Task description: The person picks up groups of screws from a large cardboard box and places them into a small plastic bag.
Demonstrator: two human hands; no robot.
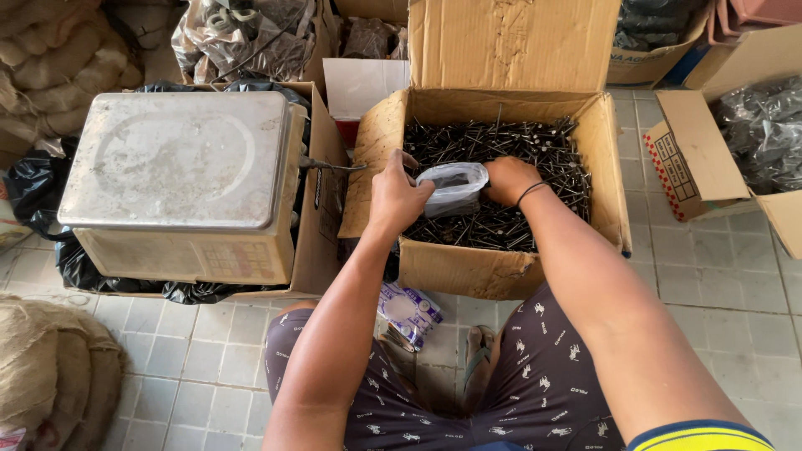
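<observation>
We take the box [493, 259] of nails [501, 150] as our landmark: an open cardboard carton on the tiled floor, its rear flap standing up, its floor covered by a dark tangle of long nails.

Both our hands are inside the box, above the nails near its front half. Our left hand [397, 196] is closed on the left rim of a small clear bag [454, 185], fingers curled around the plastic. Our right hand [510, 178], a black band on its wrist, is closed at the bag's right side; whether it pinches only the rim or also has nails in the fist, we cannot tell, since the fingers turn down and away from us.

The bag hangs between the two hands, touching both, its mouth held open and facing toward us and up. Its long axis runs roughly left to right across the box. The nails lie directly under and behind the bag, most nearly parallel to that axis, heads pointing various ways. Each hand is about equally near the heap.

Left of the box, touching its side, sits a metal scale [180, 179] on another carton lined with black plastic. The bag's contents are hard to make out through the plastic, and its lower part is hidden by our fingers.
</observation>
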